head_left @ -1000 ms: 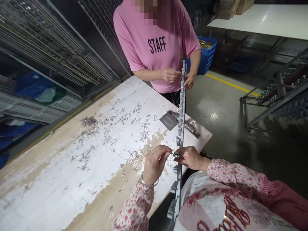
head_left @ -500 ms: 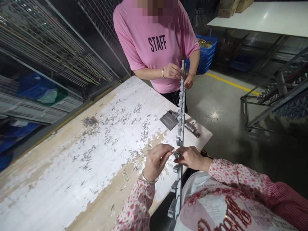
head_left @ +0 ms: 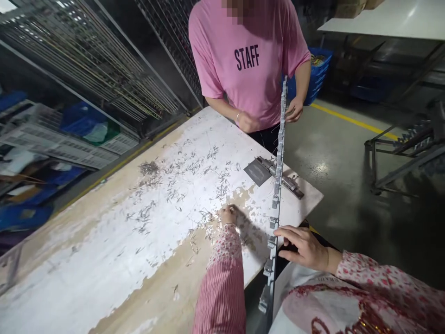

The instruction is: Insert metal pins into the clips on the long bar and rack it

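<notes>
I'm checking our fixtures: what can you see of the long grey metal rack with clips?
The long grey metal rack is a narrow, straight bar with small grey metal clips spaced along it. It stands nearly upright beside the worn white table. The person's right hand reaches its lower part; a co-worker's hand is just behind its upper part.

A worn white-painted workbench [head_left: 69, 273] is carrying scattered small wire pieces [head_left: 174, 185], one small heap [head_left: 149, 168], and a dark metal plate [head_left: 257, 171].

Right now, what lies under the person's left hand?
The left hand sits among scattered small metal pieces on the worn white tabletop. What lies directly beneath the fingers is covered and cannot be seen.
</notes>
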A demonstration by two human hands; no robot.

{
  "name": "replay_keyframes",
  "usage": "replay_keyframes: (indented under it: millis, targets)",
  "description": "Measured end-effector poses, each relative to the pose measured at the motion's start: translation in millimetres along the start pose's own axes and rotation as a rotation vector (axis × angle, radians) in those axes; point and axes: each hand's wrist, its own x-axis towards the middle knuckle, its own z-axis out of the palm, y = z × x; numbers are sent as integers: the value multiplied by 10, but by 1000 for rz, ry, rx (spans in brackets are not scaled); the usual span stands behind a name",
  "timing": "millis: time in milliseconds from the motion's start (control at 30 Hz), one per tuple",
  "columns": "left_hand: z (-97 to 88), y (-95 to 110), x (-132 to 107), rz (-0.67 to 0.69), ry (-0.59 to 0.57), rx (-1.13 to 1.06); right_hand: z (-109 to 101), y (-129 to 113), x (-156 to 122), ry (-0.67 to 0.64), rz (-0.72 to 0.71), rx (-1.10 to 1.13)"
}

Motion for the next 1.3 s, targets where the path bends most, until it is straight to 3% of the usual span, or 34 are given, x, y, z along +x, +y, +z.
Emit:
replay_keyframes:
  millis: [133, 267, 367, 467, 667, 833, 933, 1167, 1300]
  targets:
    - [346, 51, -103, 52, -78, -186, 72, -98, -11, -60, 77, -15]
    - [391, -80, -219, 6, -37, -437, 142, -126, -5, -29, 157, -12]
    - [277, -211, -238, -69, 7, -669, 182, -115, 18, -29, 199, 10]
    - [154, -245, -271, -95, -19, -906, 224, -89, 50, -38, 205, 16]
    - [-81, -24, -549, -67, -169, -1203, 279, -82, 140, -19, 220, -55]
    - [-315, 250, -859, -24, -392, -1258, 285, -89, 187, 16, 262, -136]
    - [-482, 391, -1023, -7, -466, -1246, 314, -71, 195, 75, 266, -143]
    - [-969, 663, -1477, 109, -420, -1222, 371, -28, 212, 152, 272, -92]
    - [-1091, 868, -1722, 201, -356, -1187, 341, -12, 183, 154, 299, -113]
